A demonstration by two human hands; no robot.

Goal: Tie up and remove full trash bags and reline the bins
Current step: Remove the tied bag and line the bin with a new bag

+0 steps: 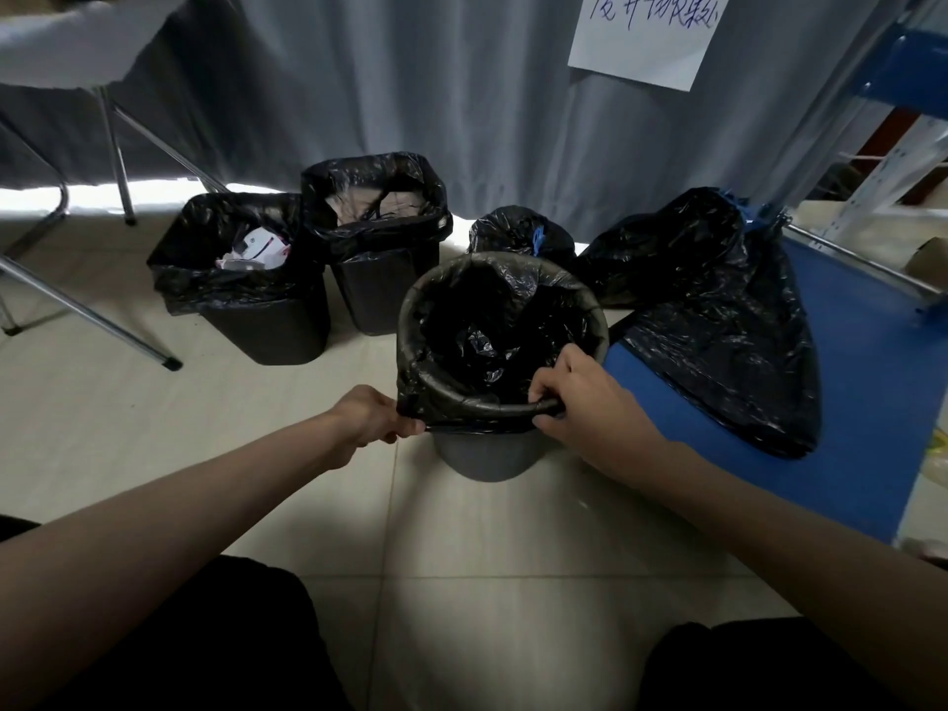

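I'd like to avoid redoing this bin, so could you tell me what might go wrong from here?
The liner is folded over the round bin rim only where the left hand and right hand pinch it; letting go early could let it slip inside. Pulling hard might tear the thin plastic or tip the bin.

I'm over a pale tiled floor (pixel 287 454). At frame centre stands a round grey bin (pixel 487 454), two black lined bins (pixel 267 320) (pixel 379 295) at upper left. A blue mat (pixel 872 454) at right carries a large black bag (pixel 718 320).
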